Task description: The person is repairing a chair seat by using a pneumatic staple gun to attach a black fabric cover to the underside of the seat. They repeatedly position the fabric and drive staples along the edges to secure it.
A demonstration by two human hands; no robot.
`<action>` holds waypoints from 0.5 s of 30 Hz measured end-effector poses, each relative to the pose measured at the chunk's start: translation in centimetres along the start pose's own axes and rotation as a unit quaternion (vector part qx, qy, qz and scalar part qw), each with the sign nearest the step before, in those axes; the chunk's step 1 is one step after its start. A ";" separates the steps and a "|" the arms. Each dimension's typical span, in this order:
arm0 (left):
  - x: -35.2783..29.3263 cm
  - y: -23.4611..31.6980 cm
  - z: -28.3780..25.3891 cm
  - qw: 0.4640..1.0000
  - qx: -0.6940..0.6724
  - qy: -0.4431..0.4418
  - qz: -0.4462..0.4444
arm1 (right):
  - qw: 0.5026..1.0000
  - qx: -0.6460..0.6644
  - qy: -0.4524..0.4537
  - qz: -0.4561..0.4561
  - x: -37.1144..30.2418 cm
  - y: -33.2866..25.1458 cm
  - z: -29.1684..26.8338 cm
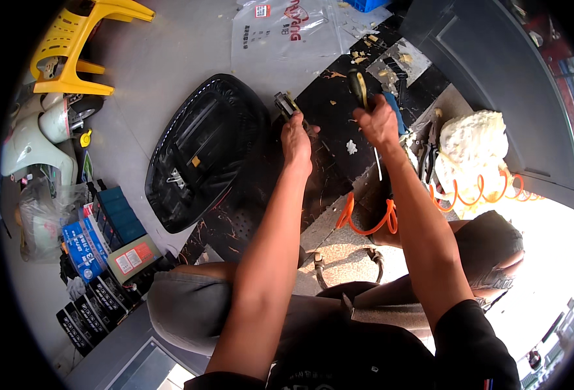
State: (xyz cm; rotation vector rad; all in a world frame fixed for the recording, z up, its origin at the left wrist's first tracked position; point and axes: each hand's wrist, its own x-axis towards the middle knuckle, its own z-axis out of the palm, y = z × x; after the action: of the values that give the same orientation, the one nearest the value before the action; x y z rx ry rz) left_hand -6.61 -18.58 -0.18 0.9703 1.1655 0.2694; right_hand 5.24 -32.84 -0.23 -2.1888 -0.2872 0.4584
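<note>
Left hand (296,140) clamped on pliers (285,103), right hand (378,120) fisted on screwdriver (358,88) — hands apart, beside upturned seat (202,149) edge. Seat likely rigid, bulky — grip by rim.

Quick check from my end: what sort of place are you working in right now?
Probably a scooter repair or seat-upholstery shop, worked on the floor: an upturned black scooter seat, a parked pale scooter, a coiled orange air hose and stacked boxed batteries.

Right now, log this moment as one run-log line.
left hand: grips pliers | right hand: grips screwdriver | nearby: upturned black scooter seat, orange coiled hose
</note>
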 end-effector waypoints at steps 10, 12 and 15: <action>-0.7 -4.7 1.3 0.993 -0.077 -0.090 0.004 | 0.949 0.187 -0.157 -0.200 -1.2 -16.7 -7.2; -0.6 -4.7 1.6 0.994 -0.065 -0.091 -0.010 | 0.960 0.147 -0.106 -0.215 -2.1 -16.0 -6.1; -0.4 -4.5 2.2 0.995 -0.047 -0.092 -0.013 | 0.963 0.122 -0.064 -0.232 -2.1 -13.3 -4.3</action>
State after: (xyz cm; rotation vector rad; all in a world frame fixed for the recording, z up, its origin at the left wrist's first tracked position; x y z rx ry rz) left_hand -6.16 -22.58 -3.26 0.8775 0.9871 0.2076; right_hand 4.59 -28.58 13.19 -1.7806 -0.7541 0.3476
